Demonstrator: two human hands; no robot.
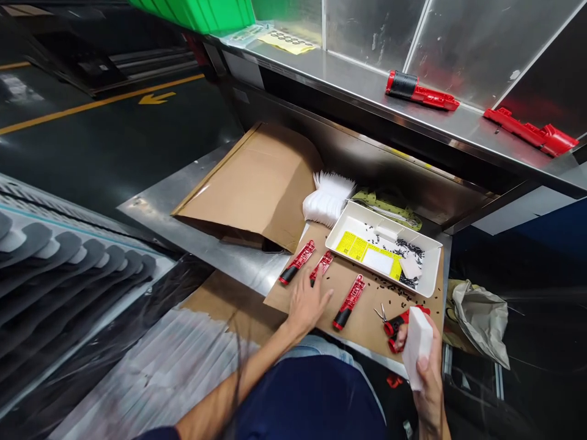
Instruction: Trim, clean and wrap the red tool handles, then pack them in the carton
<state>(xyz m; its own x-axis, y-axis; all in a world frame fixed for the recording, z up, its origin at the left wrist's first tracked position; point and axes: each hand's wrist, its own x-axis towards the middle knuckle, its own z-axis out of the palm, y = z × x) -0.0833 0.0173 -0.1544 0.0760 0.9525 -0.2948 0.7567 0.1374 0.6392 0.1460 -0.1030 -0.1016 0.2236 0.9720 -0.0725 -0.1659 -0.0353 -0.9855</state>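
My left hand lies flat with fingers spread on a brown cardboard sheet, its fingertips touching a red and black tool part. Two similar red and black parts lie beside it, one to the left and one to the right. My right hand is closed around a white block near the front edge. Just left of that block lie red-handled small scissors.
A white tray holds yellow labels and small black pieces, with more scattered on the cardboard. A stack of white parts and a folded cardboard box sit behind. Red parts lie on the steel shelf above. Grey foam trays stand at left.
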